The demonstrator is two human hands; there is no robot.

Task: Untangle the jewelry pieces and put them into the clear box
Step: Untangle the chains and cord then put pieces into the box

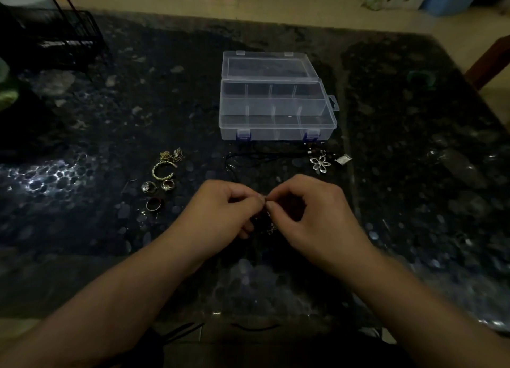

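The step in hand is untangling. The left hand [220, 206] and the right hand [309, 210] meet low over the dark stone table [414, 146], fingertips almost touching. Each pinches one small piece of jewelry, a fine chain [270, 227], with a bit of pale metal hanging between the palms. The lighting is dim, so the knot itself cannot be made out.

The next move likely calls for a small, slow pull apart, with the pinch kept light so that the links slide rather than lock. Once free, the piece has to travel forward to the clear box [276, 111].

The clear box stands well beyond the hands, lid folded back, its divided compartments apparently holding nothing (the plastic is see-through, so this is a judgement).

The remaining jewelry lies between the hands and the box:
- To the left, a gold open bangle [163, 171] with a small gold cluster [171, 155] just above it, and several rings [157, 191] just below.
- To the right, a silver flower pendant [320, 164] on a dark cord [248, 157], which runs along the box front.
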